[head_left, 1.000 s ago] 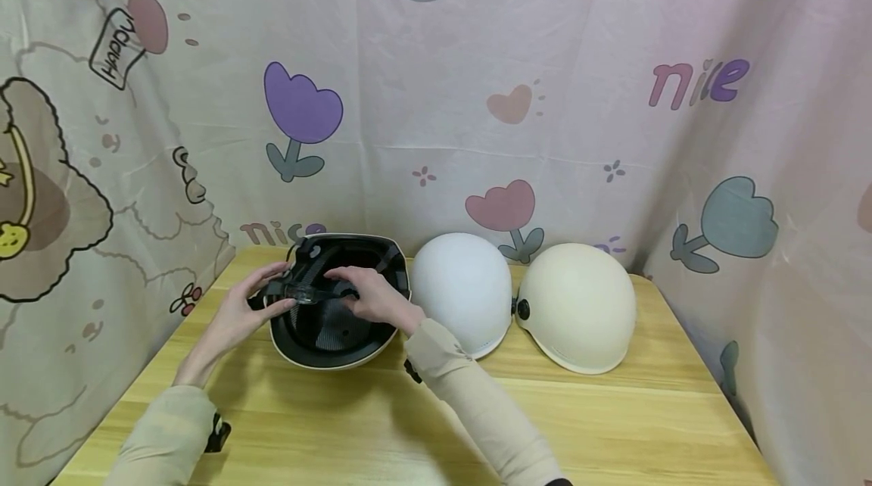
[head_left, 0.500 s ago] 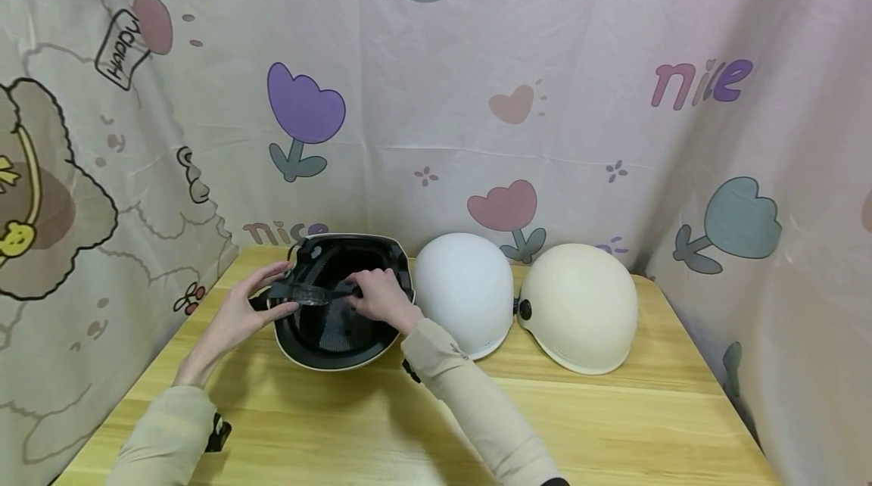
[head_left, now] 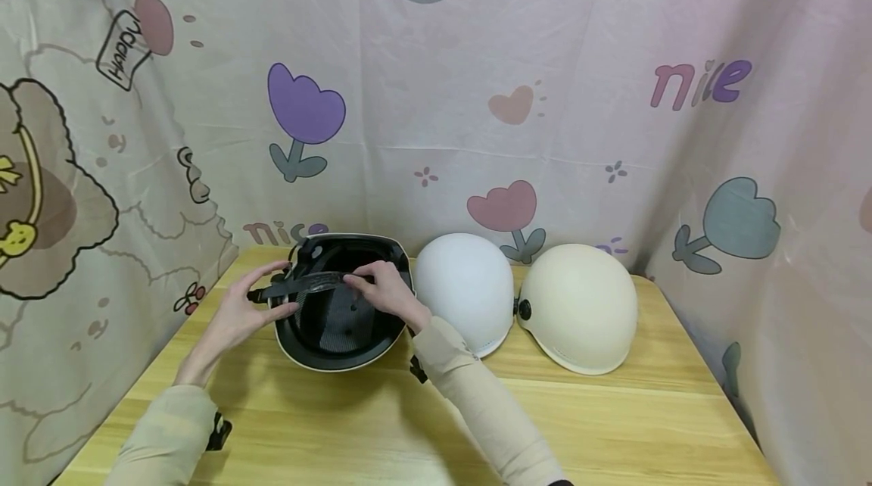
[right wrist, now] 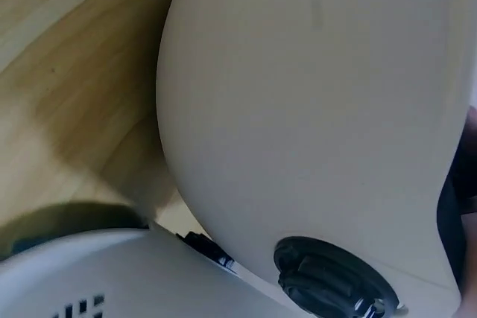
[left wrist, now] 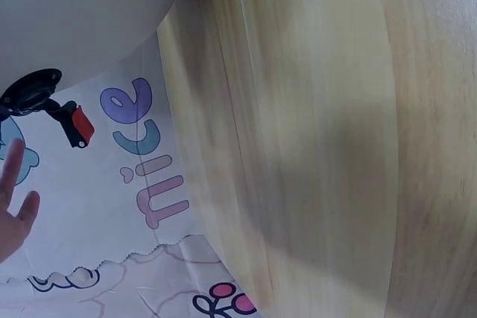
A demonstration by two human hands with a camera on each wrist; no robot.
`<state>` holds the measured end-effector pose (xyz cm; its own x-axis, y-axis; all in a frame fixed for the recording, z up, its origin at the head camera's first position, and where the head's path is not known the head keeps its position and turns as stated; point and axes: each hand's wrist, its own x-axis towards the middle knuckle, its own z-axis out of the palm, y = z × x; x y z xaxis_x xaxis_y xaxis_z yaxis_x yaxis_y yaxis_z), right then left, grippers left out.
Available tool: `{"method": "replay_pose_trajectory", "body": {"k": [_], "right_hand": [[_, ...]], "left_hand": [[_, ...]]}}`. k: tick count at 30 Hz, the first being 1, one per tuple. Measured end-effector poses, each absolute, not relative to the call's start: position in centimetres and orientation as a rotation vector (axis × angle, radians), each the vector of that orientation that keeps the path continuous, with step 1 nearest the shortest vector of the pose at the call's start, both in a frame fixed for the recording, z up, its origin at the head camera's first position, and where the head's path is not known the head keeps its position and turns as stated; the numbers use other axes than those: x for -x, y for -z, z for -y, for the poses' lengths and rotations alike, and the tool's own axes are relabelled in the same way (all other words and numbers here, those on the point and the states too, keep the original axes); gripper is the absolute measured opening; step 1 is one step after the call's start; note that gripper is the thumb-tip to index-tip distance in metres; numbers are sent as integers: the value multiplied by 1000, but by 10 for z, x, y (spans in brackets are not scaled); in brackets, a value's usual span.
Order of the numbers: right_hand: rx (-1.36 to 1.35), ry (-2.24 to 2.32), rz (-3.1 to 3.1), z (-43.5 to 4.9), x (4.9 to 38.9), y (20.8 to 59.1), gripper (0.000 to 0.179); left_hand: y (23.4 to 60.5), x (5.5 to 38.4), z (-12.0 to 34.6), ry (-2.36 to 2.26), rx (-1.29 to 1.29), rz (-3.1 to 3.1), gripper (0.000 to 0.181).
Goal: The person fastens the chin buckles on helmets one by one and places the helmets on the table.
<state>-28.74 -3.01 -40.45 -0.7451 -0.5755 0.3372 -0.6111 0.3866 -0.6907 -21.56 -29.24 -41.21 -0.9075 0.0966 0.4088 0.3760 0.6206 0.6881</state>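
Note:
An upturned helmet (head_left: pixel 341 362) with a black lining stands at the table's back left, its opening facing up. Its pale shell (left wrist: pixel 82 13) fills the top left of the left wrist view, where a black clip with a red tab (left wrist: pixel 80 126) hangs from the side pivot. My left hand (head_left: pixel 238 316) is at the helmet's left rim, thumb and fingers spread apart and fairly straight. Across the opening runs a black chin strap (head_left: pixel 306 284). My right hand (head_left: pixel 384 289) pinches its right end above the lining. In the right wrist view, the shell (right wrist: pixel 313 109) hides most of that hand.
A white helmet (head_left: pixel 463 293) stands dome up close to the right of the upturned one. Beside it is a cream helmet (head_left: pixel 579 308) with a black side pivot. All rest on a wooden table (head_left: pixel 327 433); a printed curtain (head_left: pixel 422 70) hangs behind.
My right hand first shifted slightly right and down, then rose a little with the strap. The strap now lies higher and straighter over the opening. My left hand has stayed at the rim.

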Motion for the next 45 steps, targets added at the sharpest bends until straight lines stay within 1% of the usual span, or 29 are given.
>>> {"method": "replay_pose_trajectory", "body": {"k": [2,4,6,9,11,16,19,24,30,37,45], "right_hand": [[-1124,-1438,2570,29,287,405,26],[-1136,-1584,2550,28,287,406,25],[-1139,-1749,2514,27,286,406,29],[-1121,-1949,2453,24,286,405,36],[-1102,-2058,2411,22,287,404,38],[-998,-2307,2291,21,289,403,36],[-917,-2412,2222,21,289,403,34],[-891,-2431,2181,17,289,404,27],[-897,-2352,2222,15,286,405,33],[-862,-2337,2250,13,287,406,21],[-871,-2212,2317,14,288,409,23]], "left_hand": [[413,217,291,1143,389,2477,74],[414,218,290,1109,389,2429,80],[416,219,290,1078,378,2390,87],[417,219,289,1073,384,2362,94],[416,218,289,1092,393,2374,91],[415,216,287,1151,440,2442,74],[415,216,286,1126,466,2463,70],[417,218,286,1114,506,2445,70],[418,218,286,1134,519,2445,70],[417,218,283,1165,532,2433,69],[417,219,283,1154,537,2431,67]]}}
